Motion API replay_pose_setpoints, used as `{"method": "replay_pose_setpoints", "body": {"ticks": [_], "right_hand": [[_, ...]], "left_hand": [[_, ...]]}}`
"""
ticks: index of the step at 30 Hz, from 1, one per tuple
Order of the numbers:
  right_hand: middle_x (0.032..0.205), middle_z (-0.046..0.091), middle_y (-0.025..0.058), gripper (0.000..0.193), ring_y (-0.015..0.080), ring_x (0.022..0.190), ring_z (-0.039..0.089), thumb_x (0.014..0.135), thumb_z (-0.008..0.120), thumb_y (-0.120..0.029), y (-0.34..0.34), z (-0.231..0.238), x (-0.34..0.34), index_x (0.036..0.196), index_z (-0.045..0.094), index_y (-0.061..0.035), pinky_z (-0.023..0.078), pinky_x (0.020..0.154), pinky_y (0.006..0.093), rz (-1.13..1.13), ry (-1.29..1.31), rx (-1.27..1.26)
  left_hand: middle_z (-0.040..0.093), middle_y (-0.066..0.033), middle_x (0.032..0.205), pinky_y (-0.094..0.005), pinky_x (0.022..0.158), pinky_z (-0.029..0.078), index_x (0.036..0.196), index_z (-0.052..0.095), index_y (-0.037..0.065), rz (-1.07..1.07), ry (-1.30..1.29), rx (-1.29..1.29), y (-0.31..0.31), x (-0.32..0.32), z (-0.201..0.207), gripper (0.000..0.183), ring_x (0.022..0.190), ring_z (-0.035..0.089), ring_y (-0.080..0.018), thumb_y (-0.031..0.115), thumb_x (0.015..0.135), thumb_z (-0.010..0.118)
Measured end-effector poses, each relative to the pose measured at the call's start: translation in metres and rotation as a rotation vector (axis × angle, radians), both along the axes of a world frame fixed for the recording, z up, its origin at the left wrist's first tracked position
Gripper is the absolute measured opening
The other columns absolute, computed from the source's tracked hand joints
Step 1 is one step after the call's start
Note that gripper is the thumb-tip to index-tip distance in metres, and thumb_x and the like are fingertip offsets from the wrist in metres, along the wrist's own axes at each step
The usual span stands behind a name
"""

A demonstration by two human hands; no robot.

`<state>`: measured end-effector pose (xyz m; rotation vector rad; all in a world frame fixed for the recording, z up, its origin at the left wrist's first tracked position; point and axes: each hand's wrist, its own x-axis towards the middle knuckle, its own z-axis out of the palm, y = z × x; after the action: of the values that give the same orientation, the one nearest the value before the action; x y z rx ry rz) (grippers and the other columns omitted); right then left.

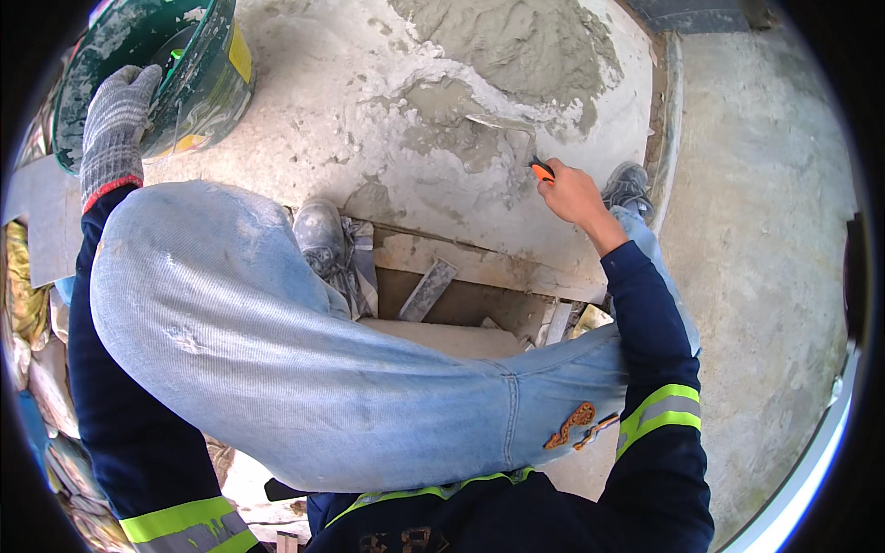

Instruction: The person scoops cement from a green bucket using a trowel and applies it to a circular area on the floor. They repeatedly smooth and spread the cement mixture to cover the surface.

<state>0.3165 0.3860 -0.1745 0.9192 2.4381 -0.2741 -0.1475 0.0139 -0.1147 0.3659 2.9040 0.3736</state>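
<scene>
My left hand [117, 124], in a grey knitted glove with a red cuff, is closed over the rim of a dark green bucket [226, 101] at the upper left. The bucket is smeared with cement and tilted, with a yellow label on its side. Bare, my right hand [569, 194] grips the orange and black handle of a trowel [542, 170]. Its cement-coated blade lies at the near side of the wet mortar [525, 51], which is heaped on a pale board [295, 120]. Thinner mortar is smeared around the blade.
My boots [320, 235] rest along the board's near edge. Below that edge, a gap holds a short grey wooden piece [428, 289]. To the right runs a concrete floor [756, 203] beyond a raised strip. Grey tiles [48, 221] and stacked sacks [55, 382] lie at the left.
</scene>
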Motion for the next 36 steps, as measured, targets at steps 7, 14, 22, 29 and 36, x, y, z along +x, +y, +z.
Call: {"method": "replay_pose_setpoints", "body": {"ticks": [7, 14, 22, 29, 36], "right_hand": [[0.095, 0.067, 0.0270, 0.042, 0.0447, 0.093, 0.064, 0.087, 0.056, -0.025, -0.040, -0.049, -0.045, 0.122, 0.055, -0.0012, 0.050, 0.082, 0.0518, -0.127, 0.074, -0.192], [0.095, 0.068, 0.0255, 0.040, 0.0451, 0.092, 0.064, 0.087, 0.056, -0.023, -0.043, -0.034, -0.008, 0.122, 0.055, -0.0043, 0.050, 0.081, 0.0523, 0.054, 0.021, -0.140], [0.092, 0.068, 0.0248, 0.038, 0.0438, 0.092, 0.065, 0.086, 0.057, -0.024, -0.013, 0.025, 0.028, 0.118, 0.057, -0.0035, 0.050, 0.081, 0.0518, 0.023, 0.013, -0.109], [0.093, 0.068, 0.0250, 0.040, 0.0418, 0.088, 0.065, 0.087, 0.062, -0.027, -0.032, 0.022, 0.051, 0.120, 0.061, -0.0034, 0.049, 0.078, 0.0463, -0.124, -0.025, -0.362], [0.097, 0.069, 0.0240, 0.039, 0.0426, 0.091, 0.065, 0.086, 0.059, -0.026, -0.039, -0.014, 0.023, 0.117, 0.063, -0.0025, 0.050, 0.082, 0.0474, -0.175, -0.007, -0.380]], "left_hand": [[0.072, -0.0122, 0.103, -0.0374, 0.082, 0.051, 0.122, 0.066, 0.009, -0.033, 0.065, -0.052, 0.002, 0.004, 0.007, 0.050, 0.082, 0.070, -0.0216, 0.048, 0.092, 0.058], [0.072, -0.0138, 0.103, -0.0374, 0.083, 0.051, 0.122, 0.066, 0.008, 0.019, 0.011, -0.030, 0.001, 0.002, 0.003, 0.051, 0.079, 0.070, -0.0228, 0.049, 0.092, 0.057], [0.072, -0.0125, 0.093, -0.0369, 0.076, 0.052, 0.118, 0.068, 0.008, -0.005, 0.035, -0.033, -0.001, -0.005, -0.002, 0.048, 0.071, 0.069, -0.0205, 0.048, 0.092, 0.059], [0.072, -0.0111, 0.090, -0.0353, 0.074, 0.051, 0.113, 0.069, 0.007, 0.053, -0.036, 0.036, -0.002, -0.008, -0.006, 0.042, 0.076, 0.067, -0.0204, 0.043, 0.091, 0.063], [0.072, -0.0117, 0.092, -0.0362, 0.068, 0.052, 0.114, 0.069, 0.007, 0.020, 0.029, 0.027, -0.009, -0.016, -0.012, 0.044, 0.063, 0.067, -0.0199, 0.044, 0.093, 0.061]]}}
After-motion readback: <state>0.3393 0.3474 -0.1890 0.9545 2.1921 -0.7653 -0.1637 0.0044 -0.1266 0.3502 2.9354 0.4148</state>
